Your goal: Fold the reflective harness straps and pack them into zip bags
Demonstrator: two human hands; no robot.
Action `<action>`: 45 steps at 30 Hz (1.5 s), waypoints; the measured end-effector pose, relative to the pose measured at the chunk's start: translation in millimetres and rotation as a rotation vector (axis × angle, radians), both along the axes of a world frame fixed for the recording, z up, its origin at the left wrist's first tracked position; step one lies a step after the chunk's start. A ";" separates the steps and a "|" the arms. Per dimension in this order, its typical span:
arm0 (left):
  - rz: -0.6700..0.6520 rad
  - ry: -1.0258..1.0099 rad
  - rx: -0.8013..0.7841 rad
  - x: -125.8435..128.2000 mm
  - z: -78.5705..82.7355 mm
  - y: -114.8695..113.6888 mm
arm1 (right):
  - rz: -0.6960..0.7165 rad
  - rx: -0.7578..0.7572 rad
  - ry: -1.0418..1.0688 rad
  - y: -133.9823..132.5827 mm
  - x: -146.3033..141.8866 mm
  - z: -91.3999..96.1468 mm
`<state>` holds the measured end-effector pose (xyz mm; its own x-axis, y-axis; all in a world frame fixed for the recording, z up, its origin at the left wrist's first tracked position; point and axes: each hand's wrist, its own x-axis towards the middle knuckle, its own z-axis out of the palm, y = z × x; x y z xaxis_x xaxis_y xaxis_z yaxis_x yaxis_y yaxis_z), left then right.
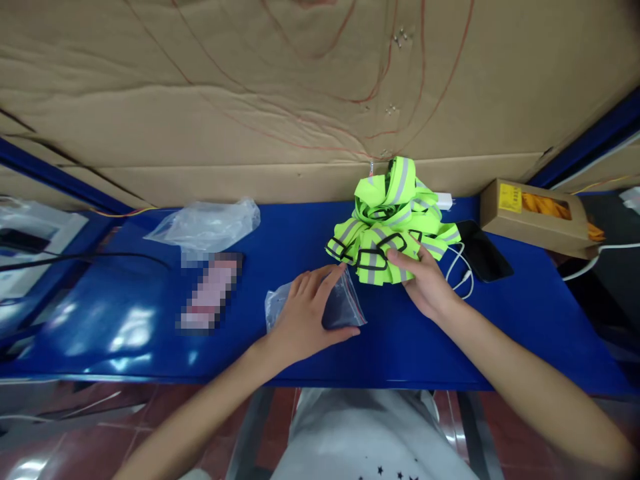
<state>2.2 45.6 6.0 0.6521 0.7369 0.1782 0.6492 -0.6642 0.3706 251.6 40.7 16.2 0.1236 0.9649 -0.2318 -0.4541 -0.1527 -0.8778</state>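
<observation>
**Status.** The small zip bag (345, 308) lies flat on the blue surface (150, 320), just in front of the person and a little left of centre. It appears empty: nothing bulges it and no yellow-green shows through the film. All the hi-vis reflective bands (390, 220) sit outside it in one loose heap at the back of the surface, against the cardboard backing (300, 87). As far as can be judged, no band has been bagged. The bag's red-lined mouth points towards the heap.

**Left hand.** The left hand (310, 313) rests palm down on the zip bag. Its fingers (327, 277) are spread and nearly straight, with nothing gripped. They press the film flat, and the tips reach to the bag's far edge, close to the heap but not touching it.

**Right hand.** The right hand (425, 283) is at the near edge of the heap. One digit (400, 257) lies across the front band, beside a black buckle. The remaining digits are hidden under or behind the fabric, so it cannot be told whether the hand pinches the band or only touches it.

**Surroundings.** A crumpled clear plastic bag (205, 227) lies well to the left. A black phone (483, 257) and a white cable (457, 267) lie just right of the heap. Beyond them stands a cardboard box (535, 217) holding orange items.
</observation>
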 end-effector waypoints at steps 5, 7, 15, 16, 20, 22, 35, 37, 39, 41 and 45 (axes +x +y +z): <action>0.103 -0.119 0.108 3.4 -2.3 -5.3 | 0.034 -0.098 -0.082 -4.9 -11.8 0.6; 0.111 -0.122 0.151 4.6 -4.1 -7.7 | 0.095 -0.085 -0.135 -6.4 -15.3 -0.4; 0.098 0.024 0.144 6.2 -11.0 -10.3 | 0.384 0.171 -0.580 -14.7 -15.4 -3.4; 0.088 0.027 0.126 6.9 -10.6 -11.0 | 0.418 0.186 -0.604 -15.6 -15.3 -4.5; 0.048 0.030 0.113 13.2 -6.4 -14.3 | 0.464 0.220 -0.617 -18.0 -17.5 -9.8; 0.034 0.033 0.110 17.5 -3.8 -14.3 | 0.442 0.220 -0.597 -18.7 -18.6 -11.4; 0.061 -0.076 0.188 38.0 -8.5 -15.1 | 0.502 0.408 -0.671 -16.6 -14.0 -15.2; 0.071 -0.086 0.226 38.8 -10.0 -17.2 | 0.519 0.491 -0.721 -15.2 -12.3 -13.5; 0.063 -0.096 0.227 39.8 -10.2 -17.2 | 0.544 0.548 -0.780 -14.3 -9.4 -10.8; 0.057 -0.124 0.194 41.4 -9.1 -15.3 | 0.566 0.567 -0.826 -14.4 -6.5 -8.6; 0.069 -0.140 0.111 45.5 -4.9 -11.3 | 0.547 0.574 -0.861 -15.0 -3.2 -9.6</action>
